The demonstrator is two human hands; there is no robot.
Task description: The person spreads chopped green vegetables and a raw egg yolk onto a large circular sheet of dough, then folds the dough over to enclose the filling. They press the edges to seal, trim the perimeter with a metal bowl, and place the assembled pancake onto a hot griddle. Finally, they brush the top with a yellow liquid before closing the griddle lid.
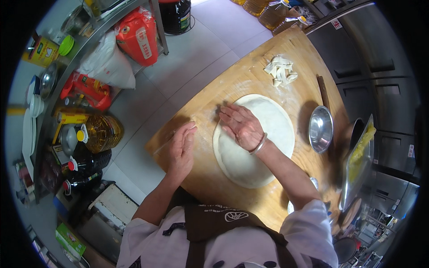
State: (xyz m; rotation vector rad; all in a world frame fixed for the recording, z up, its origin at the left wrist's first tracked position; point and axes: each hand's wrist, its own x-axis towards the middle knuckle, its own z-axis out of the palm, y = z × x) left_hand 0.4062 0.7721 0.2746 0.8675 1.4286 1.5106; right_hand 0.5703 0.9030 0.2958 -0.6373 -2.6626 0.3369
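A large white round of dough (264, 157) lies on the floured wooden table (234, 201), with a folded-looking band along its left rim. My right hand (243, 126), a bangle on its wrist, is palm down over the dough's upper left part, holding nothing. Whether its palm presses on the dough cannot be told. To the left of the dough, my left hand (182, 147) is over the table near its edge, empty, with fingers held near each other and the thumb alongside. Cut dough strips (281, 71) lie in a pile at the far end.
A steel bowl (320, 129) and a wooden rolling pin (323, 92) are at the right. Beyond them, a metal tray (358, 164) holding something yellow stands tilted. Shelving at the left carries oil bottles (104, 133) and a red bag (139, 37). Dark cabinets (355, 63) line the right.
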